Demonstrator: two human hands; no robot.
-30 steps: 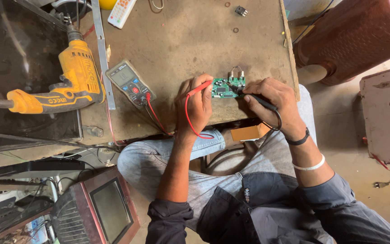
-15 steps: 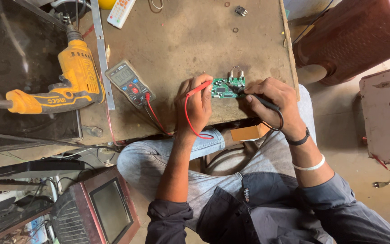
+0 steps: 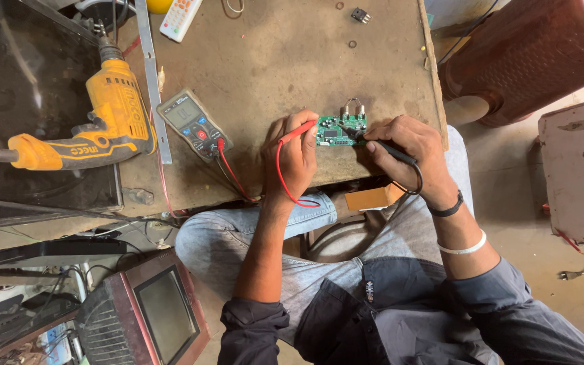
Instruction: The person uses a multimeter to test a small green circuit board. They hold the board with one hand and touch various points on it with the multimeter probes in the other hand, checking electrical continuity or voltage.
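Probing a small green circuit board (image 3: 341,130) near the front edge of the surface (image 3: 272,61), toward the right corner. Left hand (image 3: 297,159) closed around a red probe (image 3: 298,131), tip at the board's left end; right hand (image 3: 405,145) pinching a black probe (image 3: 381,144) with fingers closed, tip on the board. Long axis of board parallel to front edge. Probably needing steady tips next, and a look at the multimeter (image 3: 192,122) lying to the left.

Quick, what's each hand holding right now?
Left hand: closed on the red probe, at the green circuit board.
Right hand: closed on the black probe.
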